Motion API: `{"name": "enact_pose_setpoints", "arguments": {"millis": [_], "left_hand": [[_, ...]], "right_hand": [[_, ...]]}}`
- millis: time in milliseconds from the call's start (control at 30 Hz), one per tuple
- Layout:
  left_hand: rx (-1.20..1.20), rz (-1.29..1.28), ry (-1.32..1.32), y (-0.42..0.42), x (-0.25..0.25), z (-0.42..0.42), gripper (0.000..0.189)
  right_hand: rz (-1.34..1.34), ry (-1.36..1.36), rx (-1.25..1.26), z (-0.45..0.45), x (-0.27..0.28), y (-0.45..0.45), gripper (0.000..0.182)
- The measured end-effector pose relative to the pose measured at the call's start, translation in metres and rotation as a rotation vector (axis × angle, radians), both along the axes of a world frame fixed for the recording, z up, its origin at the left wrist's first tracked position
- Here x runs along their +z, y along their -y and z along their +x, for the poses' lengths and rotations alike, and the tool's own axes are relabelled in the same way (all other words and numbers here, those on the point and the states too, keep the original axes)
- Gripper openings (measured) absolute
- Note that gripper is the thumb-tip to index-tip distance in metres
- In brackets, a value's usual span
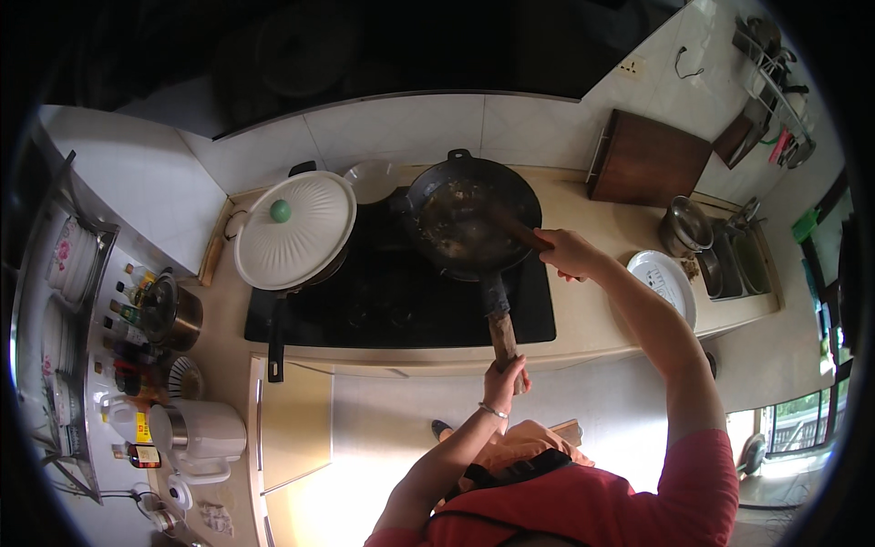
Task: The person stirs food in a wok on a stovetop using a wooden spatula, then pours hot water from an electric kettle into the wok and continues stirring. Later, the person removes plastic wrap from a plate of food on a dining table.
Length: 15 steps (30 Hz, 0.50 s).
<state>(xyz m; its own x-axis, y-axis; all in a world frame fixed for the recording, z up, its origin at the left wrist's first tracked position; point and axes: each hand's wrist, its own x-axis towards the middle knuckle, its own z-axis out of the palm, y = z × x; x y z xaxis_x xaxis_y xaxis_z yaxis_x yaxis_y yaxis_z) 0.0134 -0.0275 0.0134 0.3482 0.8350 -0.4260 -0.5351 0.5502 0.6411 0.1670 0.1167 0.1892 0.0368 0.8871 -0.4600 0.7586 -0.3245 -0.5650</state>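
Note:
A dark wok (437,243) sits on the right side of the black glass cooktop (383,301). My left hand (504,380) grips its wooden handle (502,335) near the end, in front of the counter edge. The fingers of my right hand (567,253) are closed around the brown handle of a cooking utensil (517,229), which reaches into the wok from the right. Its working end is too dark to make out. Brownish food residue (454,236) and a hazy sheen show in the wok's bottom.
On the cooktop's left stands a pan under a white ribbed lid (301,232), its black handle (275,342) jutting past the counter edge. A translucent bowl (372,181) is behind. Rightward are a white plate (660,284), metal pot (685,225), cutting board (646,157) and sink (735,263).

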Motion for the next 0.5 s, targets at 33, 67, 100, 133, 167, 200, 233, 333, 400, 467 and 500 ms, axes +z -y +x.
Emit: {"name": "enact_pose_setpoints", "arguments": {"millis": [33, 67, 100, 133, 167, 200, 233, 333, 400, 467, 500], "left_hand": [[0.0, 0.001, -0.001, 0.0, 0.0, -0.001, 0.025], [0.008, -0.004, -0.008, 0.0, 0.0, -0.003, 0.025], [0.015, -0.009, -0.008, 0.0, 0.001, -0.002, 0.025], [0.022, -0.014, -0.008, 0.001, 0.001, -0.001, 0.025], [0.018, -0.015, -0.004, 0.001, 0.001, -0.001, 0.026], [0.016, -0.017, -0.002, 0.0, 0.001, -0.001, 0.026], [0.016, -0.018, -0.001, 0.0, 0.001, -0.001, 0.026], [0.006, -0.008, 0.015, 0.001, 0.001, 0.001, 0.026], [0.006, 0.01, 0.01, 0.001, 0.002, 0.0, 0.025], [0.022, 0.019, 0.004, 0.001, 0.002, -0.003, 0.024], [0.021, 0.023, 0.012, 0.002, 0.004, -0.002, 0.024]], "right_hand": [[-0.005, -0.036, -0.018, 0.0, 0.001, -0.001, 0.056], [-0.01, -0.072, -0.035, -0.002, 0.001, -0.001, 0.055], [0.006, -0.132, -0.056, -0.002, -0.002, -0.003, 0.055], [0.021, -0.193, -0.075, -0.002, -0.008, -0.006, 0.055], [0.035, -0.253, -0.093, -0.003, -0.011, -0.008, 0.055], [0.042, -0.286, -0.126, -0.008, -0.013, -0.011, 0.054], [0.047, -0.32, -0.157, -0.014, -0.014, -0.013, 0.053], [0.059, -0.448, -0.173, -0.017, -0.033, -0.027, 0.053], [0.035, -0.494, -0.165, -0.024, -0.038, -0.029, 0.053], [-0.013, -0.498, -0.161, -0.045, -0.023, -0.024, 0.053], [-0.018, -0.508, -0.164, -0.046, -0.026, -0.023, 0.054]]}}
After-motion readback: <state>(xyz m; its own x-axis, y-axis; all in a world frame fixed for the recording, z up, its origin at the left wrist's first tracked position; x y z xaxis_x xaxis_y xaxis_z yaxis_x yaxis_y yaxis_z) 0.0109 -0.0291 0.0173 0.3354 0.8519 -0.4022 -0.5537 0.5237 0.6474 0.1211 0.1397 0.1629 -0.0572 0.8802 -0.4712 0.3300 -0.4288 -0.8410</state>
